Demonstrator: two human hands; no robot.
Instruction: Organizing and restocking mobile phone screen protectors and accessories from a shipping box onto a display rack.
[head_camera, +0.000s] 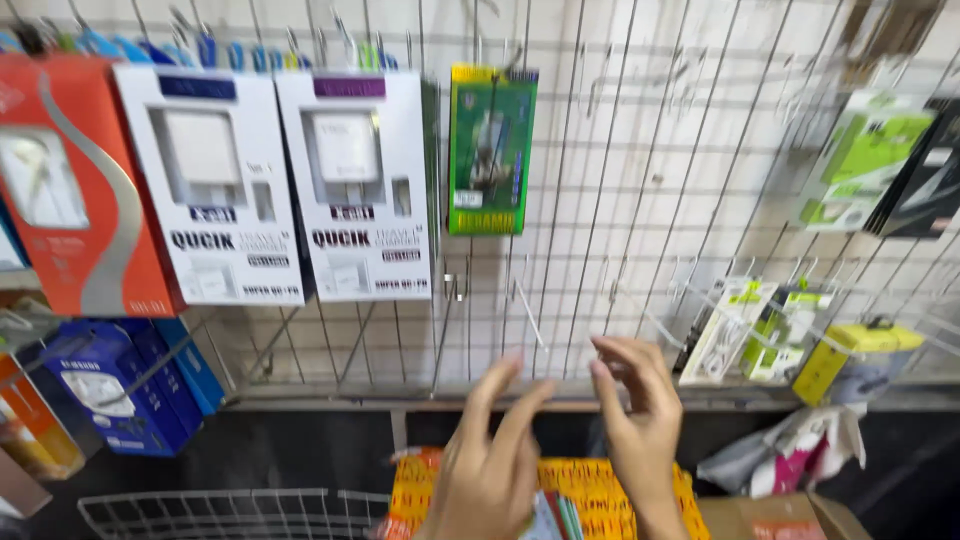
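White wire grid display wall (640, 200) ahead. Left hand (490, 465), right hand (640, 420) raised side by side, fingers apart, empty. Bare slanting wire hook (528, 312) just above, between them; left fingertips nearer.

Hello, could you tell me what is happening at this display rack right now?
A person stands facing a wire grid rack hung with boxed chargers. Both hands are raised in front of its lower part: the left hand and the right hand, fingers spread, neither holding anything. Bare hooks jut out just above them. Two white charger boxes and a green package hang higher up. Below the hands sits an orange and yellow patterned box. The picture is blurred.
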